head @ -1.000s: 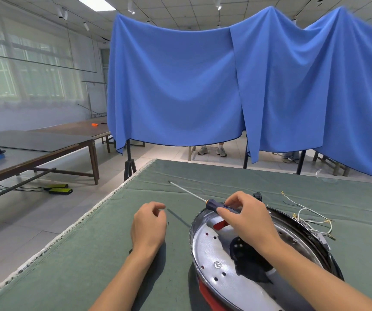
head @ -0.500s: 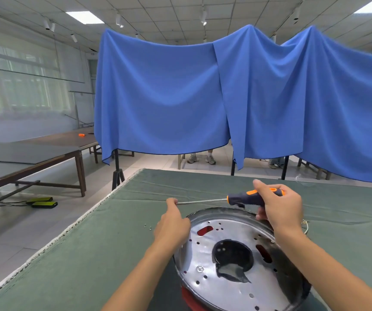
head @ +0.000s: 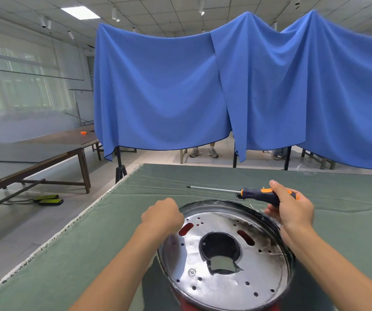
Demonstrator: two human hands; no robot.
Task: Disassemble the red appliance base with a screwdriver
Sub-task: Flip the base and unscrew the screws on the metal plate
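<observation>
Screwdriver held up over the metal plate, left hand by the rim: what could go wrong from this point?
1. The screwdriver is gripped by the right hand at the handle alone, its long shaft sticking out sideways above the table; a swing could jab the left hand.
2. The left hand sits at the plate's thin rim, which may be sharp.
3. The red base stands near the table's front edge and could slide.

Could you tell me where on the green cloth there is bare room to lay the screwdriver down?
Bare cloth lies left of the base, out to the fringed edge, and beyond the screwdriver toward the curtain. It is crowded around the base, where both hands are.
</observation>
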